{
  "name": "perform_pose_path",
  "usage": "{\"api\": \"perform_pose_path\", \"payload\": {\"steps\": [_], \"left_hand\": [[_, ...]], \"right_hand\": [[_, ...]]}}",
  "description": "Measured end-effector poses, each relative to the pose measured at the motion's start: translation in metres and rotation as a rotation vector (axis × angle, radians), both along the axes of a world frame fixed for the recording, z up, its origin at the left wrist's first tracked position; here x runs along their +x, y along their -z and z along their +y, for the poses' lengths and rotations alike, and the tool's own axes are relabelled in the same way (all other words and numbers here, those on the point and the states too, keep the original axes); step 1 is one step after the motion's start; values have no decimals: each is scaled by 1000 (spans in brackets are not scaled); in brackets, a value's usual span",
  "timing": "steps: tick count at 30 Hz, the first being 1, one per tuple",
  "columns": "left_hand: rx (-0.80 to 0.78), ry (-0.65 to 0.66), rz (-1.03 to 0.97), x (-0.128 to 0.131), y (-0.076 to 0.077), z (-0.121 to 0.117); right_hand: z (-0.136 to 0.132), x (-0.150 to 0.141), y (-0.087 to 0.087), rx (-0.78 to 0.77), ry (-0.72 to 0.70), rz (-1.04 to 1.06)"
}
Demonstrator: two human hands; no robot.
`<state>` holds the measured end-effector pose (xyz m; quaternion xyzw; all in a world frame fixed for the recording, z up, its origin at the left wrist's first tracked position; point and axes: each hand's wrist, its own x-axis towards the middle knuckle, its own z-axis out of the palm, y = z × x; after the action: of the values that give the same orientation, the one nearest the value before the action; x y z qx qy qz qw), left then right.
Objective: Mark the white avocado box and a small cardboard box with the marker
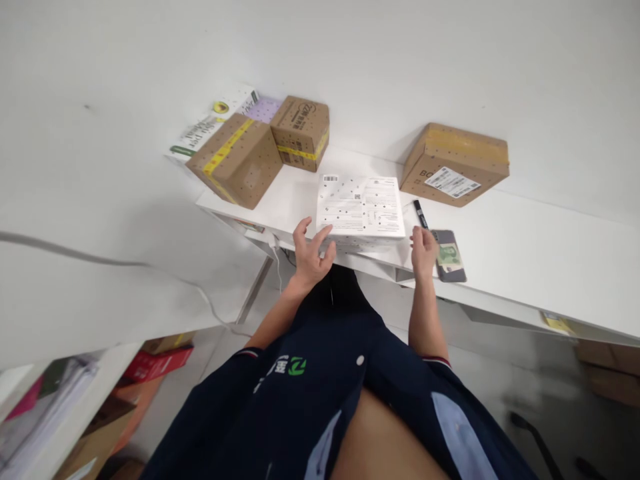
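A white box (361,212) with printed labels on top sits at the near edge of the white table (525,253). My left hand (310,252) is at its left near corner, fingers spread and touching the box's side. My right hand (424,252) rests at the box's right near corner, fingers curled against it. Just right of that hand lie a black marker (420,215) and a dark phone (449,256) with a green picture on it.
Two brown cartons (235,160) (301,132) with yellow tape stand at the table's far left over white and purple flat packs (210,123). Another brown carton (454,164) with a shipping label lies at the far right. Shelves with boxes and papers (75,407) are lower left.
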<state>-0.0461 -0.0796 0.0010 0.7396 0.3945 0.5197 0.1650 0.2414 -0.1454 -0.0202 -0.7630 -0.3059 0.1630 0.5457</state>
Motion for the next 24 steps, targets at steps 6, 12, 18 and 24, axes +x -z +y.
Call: {"api": "perform_pose_path", "payload": {"steps": [6, 12, 18, 24], "left_hand": [[204, -11, 182, 12, -14, 1], [117, -20, 487, 33, -32, 0], [-8, -57, 671, 38, -43, -6], [-87, -40, 754, 35, -55, -21]], "right_hand": [[31, 52, -29, -624, 22, -548], [49, 43, -33, -923, -62, -556], [43, 41, -48, -793, -18, -563], [47, 30, -91, 213, 98, -177]]}}
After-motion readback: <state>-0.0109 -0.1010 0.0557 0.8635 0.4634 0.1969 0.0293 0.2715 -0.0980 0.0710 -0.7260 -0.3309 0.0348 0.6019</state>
